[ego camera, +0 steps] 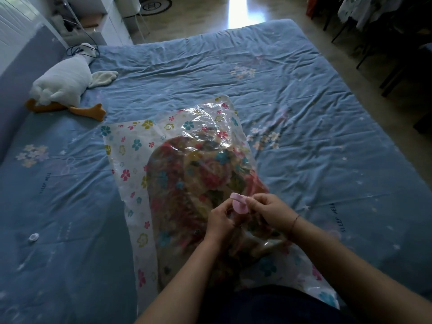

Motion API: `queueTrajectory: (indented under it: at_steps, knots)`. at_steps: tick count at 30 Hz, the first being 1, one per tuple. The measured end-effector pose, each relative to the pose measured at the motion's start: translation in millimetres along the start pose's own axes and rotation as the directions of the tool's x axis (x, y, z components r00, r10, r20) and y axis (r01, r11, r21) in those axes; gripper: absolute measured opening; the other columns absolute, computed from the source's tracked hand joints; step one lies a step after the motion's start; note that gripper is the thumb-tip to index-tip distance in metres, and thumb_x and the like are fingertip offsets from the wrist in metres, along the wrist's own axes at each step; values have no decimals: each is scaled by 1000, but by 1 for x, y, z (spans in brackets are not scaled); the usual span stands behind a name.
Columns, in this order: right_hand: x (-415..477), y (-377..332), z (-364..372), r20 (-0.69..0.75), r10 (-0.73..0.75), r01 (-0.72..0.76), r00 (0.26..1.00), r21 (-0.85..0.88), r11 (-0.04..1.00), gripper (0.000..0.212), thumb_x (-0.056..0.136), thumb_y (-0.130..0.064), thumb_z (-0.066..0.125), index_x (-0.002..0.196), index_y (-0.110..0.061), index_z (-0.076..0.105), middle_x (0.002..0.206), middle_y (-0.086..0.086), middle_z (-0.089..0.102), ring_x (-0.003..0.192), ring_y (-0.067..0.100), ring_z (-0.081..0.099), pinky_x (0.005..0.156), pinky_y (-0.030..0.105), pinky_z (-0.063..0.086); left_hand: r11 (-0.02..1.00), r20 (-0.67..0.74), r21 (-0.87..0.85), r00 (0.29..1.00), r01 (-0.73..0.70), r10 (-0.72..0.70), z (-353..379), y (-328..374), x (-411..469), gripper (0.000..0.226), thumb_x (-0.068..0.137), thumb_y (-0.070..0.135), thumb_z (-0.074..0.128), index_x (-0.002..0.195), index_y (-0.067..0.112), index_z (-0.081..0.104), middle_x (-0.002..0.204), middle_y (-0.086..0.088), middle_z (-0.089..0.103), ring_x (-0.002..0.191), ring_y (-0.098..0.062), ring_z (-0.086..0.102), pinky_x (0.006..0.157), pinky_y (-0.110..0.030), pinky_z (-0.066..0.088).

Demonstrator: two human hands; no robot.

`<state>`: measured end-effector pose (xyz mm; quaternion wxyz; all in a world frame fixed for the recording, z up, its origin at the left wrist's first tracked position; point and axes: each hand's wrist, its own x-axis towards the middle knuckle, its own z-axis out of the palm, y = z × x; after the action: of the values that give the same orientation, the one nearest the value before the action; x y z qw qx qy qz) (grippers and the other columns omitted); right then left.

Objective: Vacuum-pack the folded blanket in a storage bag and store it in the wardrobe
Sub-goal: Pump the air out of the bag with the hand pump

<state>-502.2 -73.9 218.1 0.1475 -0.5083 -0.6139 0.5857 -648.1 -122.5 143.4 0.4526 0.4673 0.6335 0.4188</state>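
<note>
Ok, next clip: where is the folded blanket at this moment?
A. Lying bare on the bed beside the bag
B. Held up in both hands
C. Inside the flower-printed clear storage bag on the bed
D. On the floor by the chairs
C: the patterned blanket shows through the clear storage bag lying on the bed, while both hands hold a small pink piece above it.

blue flowered sheet [304, 90], flower-print clear bag [131, 160], perhaps red-floral blanket [205, 174].

"SLEEP WELL" printed on blue bedsheet [304, 78]
</note>
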Motion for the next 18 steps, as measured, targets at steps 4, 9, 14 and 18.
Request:
queueTrajectory:
  at_steps: [4, 9, 14, 18]
  knots:
    - [-20, -55, -16, 4, -242, 231, 970, 289, 929, 36, 90, -30, 51, 79, 4, 59, 49, 0, 47, 40, 7, 41, 39, 18, 34, 1000, -20, -9, 1000, -3, 3, -2, 1, 2, 43, 70, 33, 82, 100, 57, 63, 100, 18, 72, 99, -4, 66, 85, -19, 53]
    - [-26, -61, -31, 70, -343, 288, 937, 402, 869, 42, 90, -30, 49, 83, 10, 54, 58, 8, 43, 46, 12, 41, 43, 19, 37, 1000, -31, -10, 1000, -3, 3, 1, -4, 2, 48, 68, 29, 84, 104, 51, 62, 100, 20, 71, 100, -3, 66, 86, -17, 52]
    - [-9, -20, -12, 72, -66, 70, 995, -44, 997, 48, 76, -52, 53, 76, -5, 61, 50, -8, 49, 43, 1, 44, 46, 16, 34, 999, 8, 36, 1000, -1, 1, 4, -8, 4, 36, 76, 22, 82, 107, 34, 68, 98, 11, 73, 94, -6, 67, 81, -23, 52]
    - [-21, -64, -30, 37, -288, 272, 957, 233, 934, 39, 93, -29, 52, 80, 5, 63, 54, 2, 50, 45, 8, 44, 43, 17, 37, 1000, -19, 8, 1000, 6, -6, -1, -3, 7, 46, 75, 18, 83, 107, 44, 64, 98, 19, 71, 96, 1, 65, 83, -15, 51]
